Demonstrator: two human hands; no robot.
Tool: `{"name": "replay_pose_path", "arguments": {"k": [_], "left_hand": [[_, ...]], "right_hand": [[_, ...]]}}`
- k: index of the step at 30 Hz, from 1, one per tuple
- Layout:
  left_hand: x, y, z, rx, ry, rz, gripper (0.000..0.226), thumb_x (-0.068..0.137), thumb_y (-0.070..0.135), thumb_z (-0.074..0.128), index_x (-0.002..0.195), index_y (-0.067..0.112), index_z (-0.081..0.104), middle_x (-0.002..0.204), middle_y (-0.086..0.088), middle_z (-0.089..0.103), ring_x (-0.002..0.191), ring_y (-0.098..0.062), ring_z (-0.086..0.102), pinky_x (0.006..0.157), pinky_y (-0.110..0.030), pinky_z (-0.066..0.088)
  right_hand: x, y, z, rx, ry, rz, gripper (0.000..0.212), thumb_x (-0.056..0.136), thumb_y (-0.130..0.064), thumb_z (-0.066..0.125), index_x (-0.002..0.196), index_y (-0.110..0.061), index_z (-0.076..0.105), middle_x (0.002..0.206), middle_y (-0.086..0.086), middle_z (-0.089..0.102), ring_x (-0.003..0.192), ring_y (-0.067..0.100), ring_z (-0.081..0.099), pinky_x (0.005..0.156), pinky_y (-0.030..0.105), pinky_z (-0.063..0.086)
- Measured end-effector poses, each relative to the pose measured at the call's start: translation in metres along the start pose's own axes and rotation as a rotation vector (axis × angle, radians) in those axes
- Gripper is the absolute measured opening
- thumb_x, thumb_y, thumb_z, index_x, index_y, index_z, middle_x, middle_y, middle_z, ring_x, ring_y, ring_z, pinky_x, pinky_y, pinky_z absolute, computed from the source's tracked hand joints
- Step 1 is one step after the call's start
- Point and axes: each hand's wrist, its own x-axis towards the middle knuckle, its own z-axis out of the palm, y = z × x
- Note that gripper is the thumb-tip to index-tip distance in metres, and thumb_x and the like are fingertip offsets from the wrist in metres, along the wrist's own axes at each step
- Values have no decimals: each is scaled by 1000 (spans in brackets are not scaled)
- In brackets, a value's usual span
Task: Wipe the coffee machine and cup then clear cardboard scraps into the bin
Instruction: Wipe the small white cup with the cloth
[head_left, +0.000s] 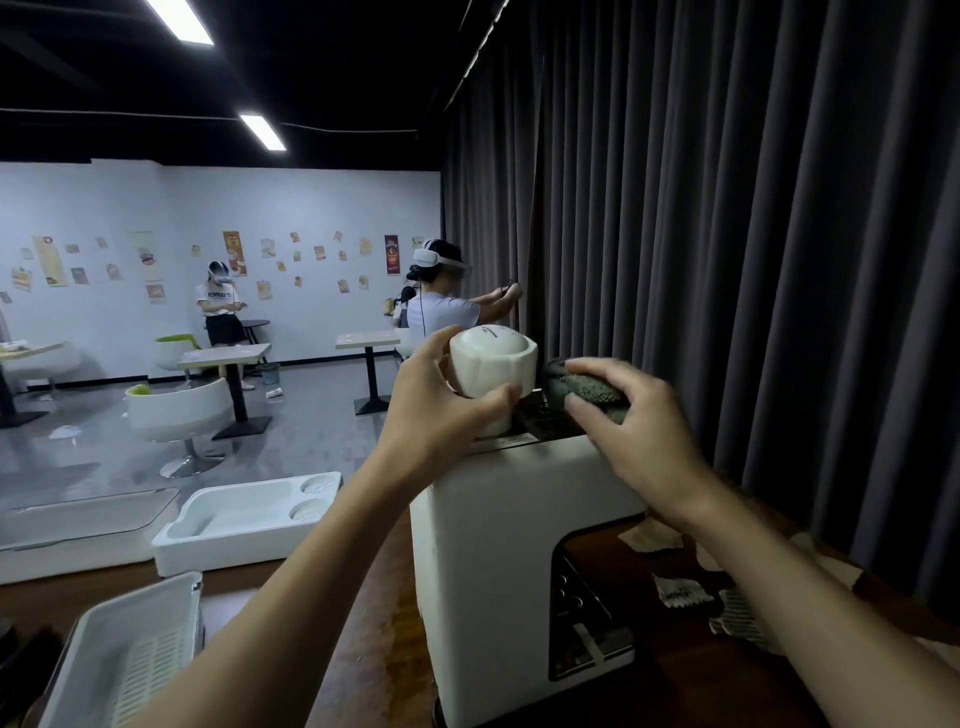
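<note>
The left hand (441, 410) is gripping a white cup (493, 364) just above centre of the frame. The thumb is wrapping across the near side and the other fingers (431, 343) are curling round the far left side. The cup is showing a closed, rounded end upward and is sitting at the top of the white coffee machine (493, 545). I cannot tell whether it is resting there or lifted slightly.

Right of the cup, the right hand (639, 436) is holding a dark grey-green cloth (587, 387), its fingers (597, 421) bent over the bundle and pressing it onto the dark top of the machine. The cloth is lying just beside the cup.

The machine is standing on a brown wooden desk (374, 597), filling the lower centre. Torn cardboard scraps (680, 592) are lying on the desk at lower right, between the machine and a dark curtain (727, 208). A white foam tray (244, 525) is sitting at centre left, and a white slotted basket (130, 639) is occupying the lower left corner.
</note>
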Motion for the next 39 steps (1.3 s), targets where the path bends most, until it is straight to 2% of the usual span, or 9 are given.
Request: {"name": "replay_pose_path", "arguments": {"k": [4, 7, 11, 14, 19, 25, 30, 36, 39], "left_hand": [[-25, 21, 17, -23, -42, 66, 74, 67, 26, 87, 132, 27, 52, 124, -4, 61, 105, -2, 64, 78, -11, 52], [-49, 27, 39, 8, -106, 101, 85, 64, 42, 85, 138, 25, 48, 129, 6, 56, 115, -2, 58, 89, -14, 51], [-72, 29, 78, -37, -218, 147, 74, 61, 49, 87, 127, 36, 56, 126, 19, 54, 117, -1, 57, 94, -15, 49], [-84, 29, 106, -152, -339, 122, 71, 68, 36, 91, 130, 35, 57, 124, 14, 67, 116, -7, 64, 91, -22, 54], [-108, 32, 149, -311, -355, 70, 58, 70, 20, 91, 119, 31, 62, 112, 8, 73, 104, -6, 70, 82, -14, 53], [-135, 30, 183, -408, -384, -18, 63, 66, 8, 92, 117, 20, 58, 111, 6, 71, 103, -9, 69, 80, -18, 54], [-140, 29, 188, -386, -366, -38, 73, 62, 16, 95, 124, 22, 57, 116, 15, 68, 110, -5, 65, 87, -15, 51], [-144, 33, 191, -392, -433, -29, 67, 64, 5, 93, 118, 17, 56, 112, 7, 69, 104, -10, 68, 82, -19, 54], [-148, 36, 188, -347, -444, 27, 70, 64, 19, 94, 122, 22, 55, 117, 9, 65, 112, -13, 64, 90, -24, 54]], "right_hand": [[-5, -6, -29, 141, 203, -18, 32, 90, -11, 66, 120, -23, 62, 108, -14, 64, 100, -2, 62, 86, 25, 55], [-16, -9, -56, 159, 241, -23, 31, 89, -14, 68, 117, -25, 58, 115, -5, 64, 112, 11, 60, 96, 42, 51], [-44, -15, -87, 121, 159, -87, 25, 85, -20, 72, 109, -20, 65, 117, -2, 60, 112, 7, 58, 94, 24, 49], [-69, -13, -107, 44, 44, -106, 27, 83, -18, 72, 110, -18, 69, 117, -6, 60, 115, 10, 58, 91, 15, 46], [-106, 1, -128, -142, -111, -34, 32, 88, -27, 66, 119, -24, 67, 128, -15, 53, 125, 7, 50, 98, 14, 42], [-126, 15, -147, -213, -58, 30, 24, 86, -20, 68, 110, -21, 71, 116, -15, 58, 116, 9, 56, 97, 19, 43], [-138, 22, -164, -209, 76, 86, 28, 87, -1, 67, 108, -18, 72, 112, -9, 62, 110, 8, 59, 90, 14, 44], [-150, 16, -162, -366, -46, 27, 39, 83, -7, 58, 114, -28, 69, 121, -14, 53, 118, 11, 53, 97, 15, 39], [-145, 15, -167, -286, -48, 94, 41, 90, 1, 54, 117, -25, 69, 121, -11, 54, 119, 10, 52, 96, 14, 40]]}}
